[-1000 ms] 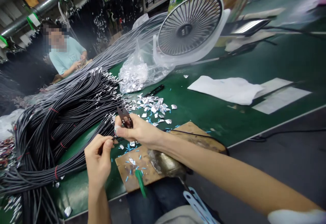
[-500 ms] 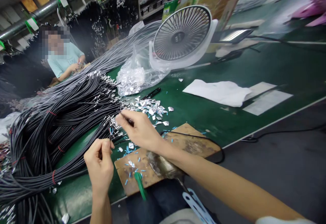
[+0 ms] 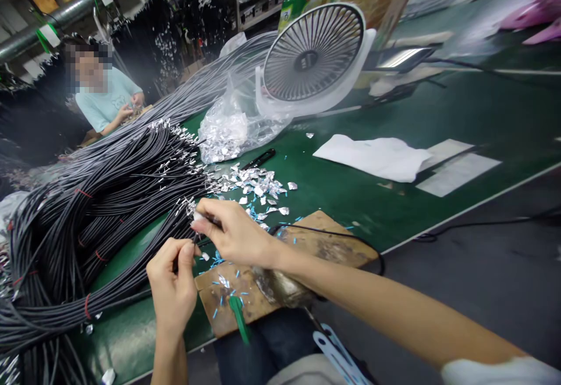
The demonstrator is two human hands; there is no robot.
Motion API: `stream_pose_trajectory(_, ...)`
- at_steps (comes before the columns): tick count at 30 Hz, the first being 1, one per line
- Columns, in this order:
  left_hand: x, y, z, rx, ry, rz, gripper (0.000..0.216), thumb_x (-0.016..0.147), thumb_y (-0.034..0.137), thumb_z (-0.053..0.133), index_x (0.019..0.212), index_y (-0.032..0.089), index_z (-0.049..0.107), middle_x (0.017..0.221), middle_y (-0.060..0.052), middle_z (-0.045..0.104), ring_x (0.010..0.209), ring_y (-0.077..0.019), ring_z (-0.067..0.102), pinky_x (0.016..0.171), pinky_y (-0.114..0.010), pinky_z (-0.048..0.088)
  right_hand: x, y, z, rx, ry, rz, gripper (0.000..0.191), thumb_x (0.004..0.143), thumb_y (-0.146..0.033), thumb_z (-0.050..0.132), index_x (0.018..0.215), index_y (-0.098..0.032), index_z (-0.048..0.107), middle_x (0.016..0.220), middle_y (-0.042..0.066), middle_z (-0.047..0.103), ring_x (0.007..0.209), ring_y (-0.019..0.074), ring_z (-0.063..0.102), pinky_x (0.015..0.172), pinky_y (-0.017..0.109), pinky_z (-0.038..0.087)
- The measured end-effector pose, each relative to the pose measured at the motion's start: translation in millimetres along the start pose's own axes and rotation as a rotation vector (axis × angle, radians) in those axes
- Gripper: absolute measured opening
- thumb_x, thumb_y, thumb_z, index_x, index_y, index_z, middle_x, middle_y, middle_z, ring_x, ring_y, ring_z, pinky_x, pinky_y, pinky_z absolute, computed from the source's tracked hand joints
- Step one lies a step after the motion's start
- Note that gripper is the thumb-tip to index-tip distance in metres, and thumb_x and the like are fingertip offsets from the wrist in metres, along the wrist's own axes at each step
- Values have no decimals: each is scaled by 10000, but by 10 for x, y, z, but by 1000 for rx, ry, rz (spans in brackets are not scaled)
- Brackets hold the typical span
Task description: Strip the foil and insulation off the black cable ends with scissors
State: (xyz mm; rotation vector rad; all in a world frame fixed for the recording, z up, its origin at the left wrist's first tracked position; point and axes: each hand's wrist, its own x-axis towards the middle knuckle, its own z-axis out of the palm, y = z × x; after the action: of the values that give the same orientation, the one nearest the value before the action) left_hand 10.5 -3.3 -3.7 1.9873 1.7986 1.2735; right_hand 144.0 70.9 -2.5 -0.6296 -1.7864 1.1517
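My left hand is closed in a pinch around a black cable, whose tip pokes out between thumb and forefinger. Just above and to the right, my right hand is curled shut over a slim dark tool; its kind is mostly hidden by the fingers. A small whitish scrap shows at the right fingertips, very close to the cable's end. Behind both hands lies a large bundle of black cables with silvery stripped ends. Foil scraps and blue bits are strewn beside it.
A wooden board lies at the table edge with a metal piece and a green strip. Farther back stand a white fan and a plastic bag of scraps. Another person sits at far left.
My right hand has moved slightly down and left, closer to my left hand. A whitish scrap now shows at its fingertips. My left hand stays nearly in place.
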Motion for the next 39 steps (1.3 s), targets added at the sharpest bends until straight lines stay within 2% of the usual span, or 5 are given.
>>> stream_pose_trajectory(4,12,39,-9,23,-20,-48,354,918,281,421,601,173,534,536,20,486,497,-92,435,468,-205,319,-29,11,-14,-409,191,-216,148,683,-77,428,726,-209,375,723,23,427,617,141,376,549,279,281)
stream_pose_trajectory(8,8,29,-26,-18,22,-95,364,902,291,443,568,173,529,479,35,443,423,-80,362,405,-212,261,-6,-7,-87,-342,486,-128,179,866,-200,422,695,-217,371,670,3,417,612,135,393,586,275,330)
stream_pose_trajectory(21,-9,-71,43,-151,51,-108,135,800,296,619,756,174,655,673,-1,628,597,-117,567,543,-206,441,13,18,-36,463,-254,244,408,833,-547,498,633,-226,345,477,-108,247,421,73,230,435,231,227)
stream_pose_trajectory(29,2,-30,-62,-159,-68,-167,299,825,344,553,599,159,620,532,1,534,488,-100,465,452,-206,366,-15,-14,-86,-247,438,-131,196,879,-217,459,702,-214,374,672,-4,451,622,131,420,604,272,353)
stream_pose_trajectory(39,15,-17,-62,-166,5,-201,328,834,410,533,692,152,678,582,-30,590,501,-115,482,447,-215,388,-33,-83,-54,1,177,-92,231,826,-170,584,600,-146,545,577,-51,456,544,64,392,526,204,310)
